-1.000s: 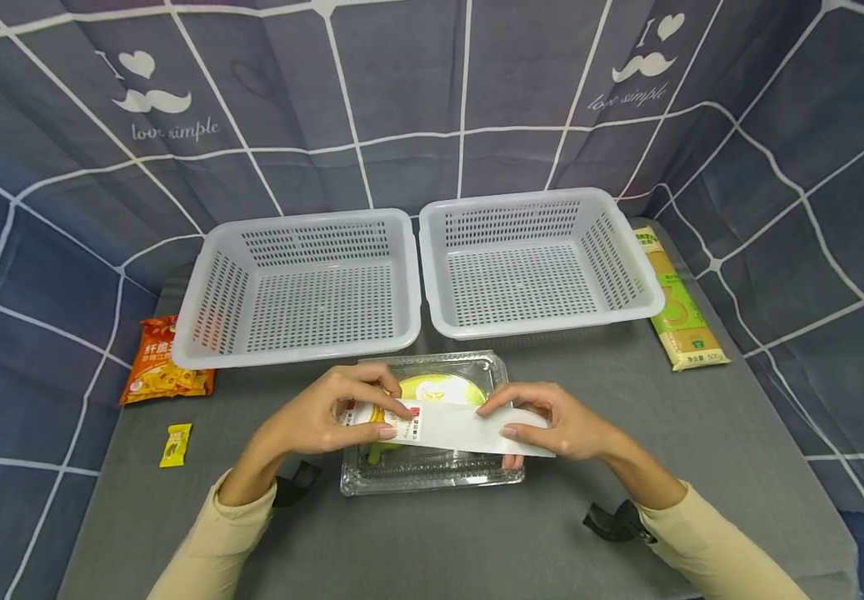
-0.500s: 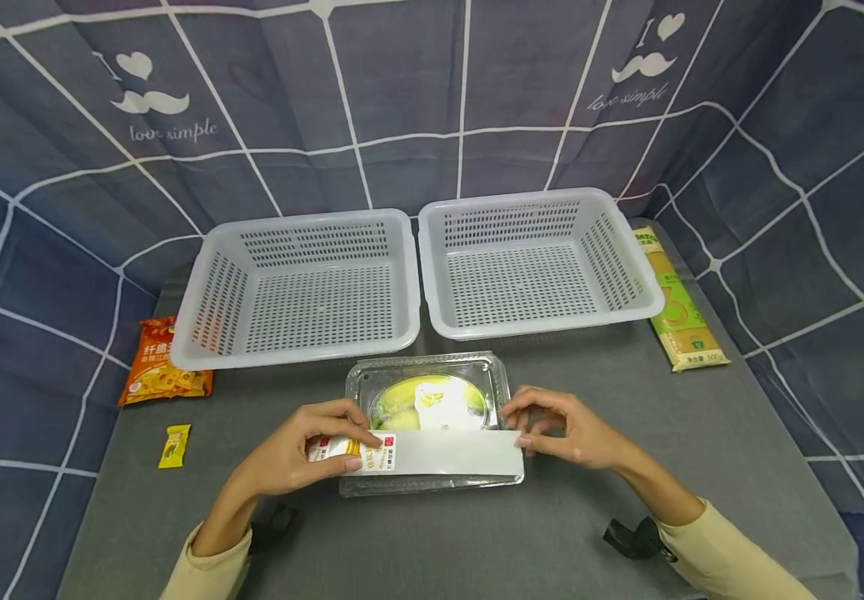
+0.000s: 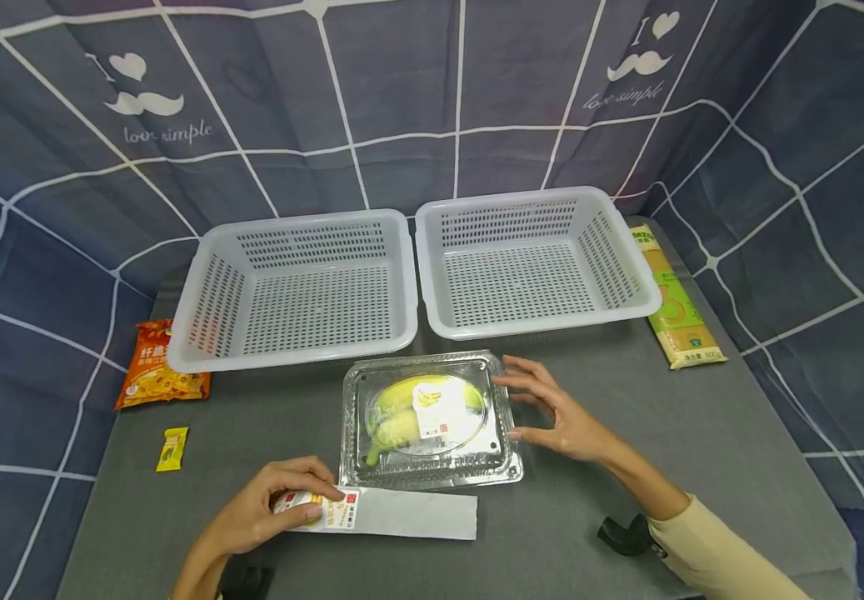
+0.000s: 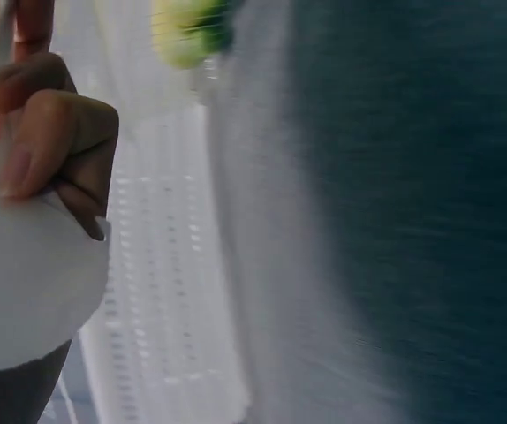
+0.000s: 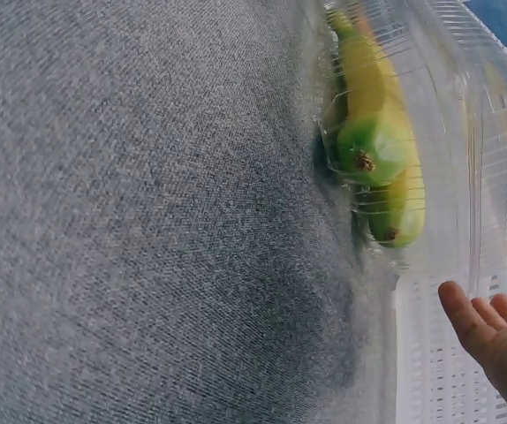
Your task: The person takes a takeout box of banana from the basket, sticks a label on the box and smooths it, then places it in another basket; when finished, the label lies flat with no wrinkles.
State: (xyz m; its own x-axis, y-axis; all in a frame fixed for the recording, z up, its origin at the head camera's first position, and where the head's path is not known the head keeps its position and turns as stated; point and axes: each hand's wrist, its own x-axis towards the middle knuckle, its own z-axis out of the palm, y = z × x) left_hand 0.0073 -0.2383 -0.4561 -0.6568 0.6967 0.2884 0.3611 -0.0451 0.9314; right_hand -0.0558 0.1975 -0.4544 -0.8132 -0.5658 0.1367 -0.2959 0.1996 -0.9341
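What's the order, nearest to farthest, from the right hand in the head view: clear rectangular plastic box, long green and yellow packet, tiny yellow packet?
1. Clear rectangular plastic box: beside the right hand.
2. Long green and yellow packet: far right.
3. Tiny yellow packet: far left.

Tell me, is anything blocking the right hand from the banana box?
Nothing visible does. The right hand is right beside the clear box. The left hand holds the white paper strip by the box's near edge, out of the way. Only clear plastic covers the bananas.
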